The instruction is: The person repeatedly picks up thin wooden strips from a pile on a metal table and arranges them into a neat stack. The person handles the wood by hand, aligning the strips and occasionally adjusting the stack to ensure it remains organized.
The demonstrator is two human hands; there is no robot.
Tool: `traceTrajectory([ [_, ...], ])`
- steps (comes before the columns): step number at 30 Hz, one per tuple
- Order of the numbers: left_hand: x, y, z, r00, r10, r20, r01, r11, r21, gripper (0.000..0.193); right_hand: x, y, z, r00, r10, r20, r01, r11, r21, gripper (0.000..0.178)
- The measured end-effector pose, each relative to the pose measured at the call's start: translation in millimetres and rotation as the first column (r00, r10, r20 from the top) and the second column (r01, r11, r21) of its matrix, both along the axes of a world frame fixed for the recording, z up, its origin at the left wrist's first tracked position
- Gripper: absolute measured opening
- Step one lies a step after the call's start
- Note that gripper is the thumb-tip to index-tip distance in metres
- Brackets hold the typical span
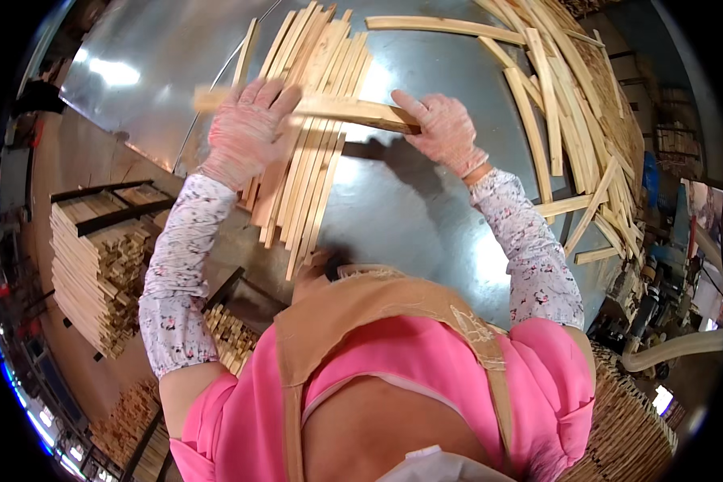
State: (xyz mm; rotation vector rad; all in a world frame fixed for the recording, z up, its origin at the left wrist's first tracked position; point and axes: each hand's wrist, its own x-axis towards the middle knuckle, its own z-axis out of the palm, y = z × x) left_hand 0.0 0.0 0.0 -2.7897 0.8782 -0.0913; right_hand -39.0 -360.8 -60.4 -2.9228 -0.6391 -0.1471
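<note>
A pale wooden strip (353,111) lies crosswise between my two gloved hands, raised above the metal table (402,189). My right hand (446,132) is closed around its right end, with the thumb along the top. Over the strip's left part sits my left hand (249,132), its fingers laid across the wood and slightly smeared by motion; the strip's left end sticks out past them. Below both hands, a row of similar wooden strips (305,185) runs lengthwise on the table. Thin clear gloves cover both hands, and patterned sleeves cover my forearms.
A loose heap of wooden strips (570,104) crowds the table's right side. Stacked strips (96,265) stand on the floor at the left, with another bundle (231,337) near my left elbow. A pale hose (679,349) curves at the lower right.
</note>
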Motion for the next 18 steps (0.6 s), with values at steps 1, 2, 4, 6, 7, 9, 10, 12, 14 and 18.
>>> traceTrajectory([
  [1, 8, -5, 5, 0.975, 0.115, -0.191, -0.111, 0.993, 0.034, 0.071, 14, -11, 7, 1.0, -0.001, 0.031, 0.002, 0.999, -0.033, 0.079],
  [2, 15, -12, 6, 0.901, 0.222, -0.373, -0.204, 0.975, 0.088, 0.068, 26, -24, 13, 0.998, -0.005, 0.061, 0.009, 0.998, -0.066, 0.077],
  [4, 33, -27, 28, 0.787, 0.239, -0.568, -0.199, 0.971, 0.134, 0.061, 35, -58, -8, 0.931, -0.165, 0.326, 0.147, 0.986, 0.079, 0.077],
  [6, 9, -64, -8, 0.646, 0.031, -0.763, -0.314, 0.921, -0.229, 0.066, 44, -104, 0, 0.795, -0.354, 0.493, 0.329, 0.934, 0.141, 0.075],
  [7, -7, -86, -25, 0.616, 0.051, -0.786, -0.441, 0.849, -0.291, 0.069, 36, -105, -3, 0.73, -0.556, 0.399, 0.445, 0.828, 0.34, 0.072],
  [9, -16, -131, -62, 0.681, -0.047, -0.731, -0.517, 0.675, -0.526, 0.072, 20, -89, -21, 0.522, -0.845, 0.118, 0.573, 0.449, 0.685, 0.067],
  [10, -19, -166, -71, 0.7, -0.033, -0.713, -0.531, 0.643, -0.552, 0.063, 2, -73, -53, 0.59, -0.741, -0.322, 0.537, 0.062, 0.841, 0.068],
  [12, -24, -224, -130, 0.907, -0.195, -0.373, -0.117, 0.735, -0.668, 0.049, -31, -33, -47, 0.672, -0.488, -0.558, 0.675, 0.094, 0.732, 0.053],
  [14, -33, -294, -135, 0.638, -0.186, -0.748, -0.559, 0.556, -0.615, 0.045, -53, -25, -89, 0.504, -0.362, -0.784, 0.755, -0.257, 0.604, 0.04],
  [18, 10, -360, -134, 0.739, -0.471, -0.482, -0.06, 0.666, -0.743, 0.049, -8, -224, -78, 0.515, -0.746, -0.422, 0.797, 0.237, 0.556, 0.036],
])
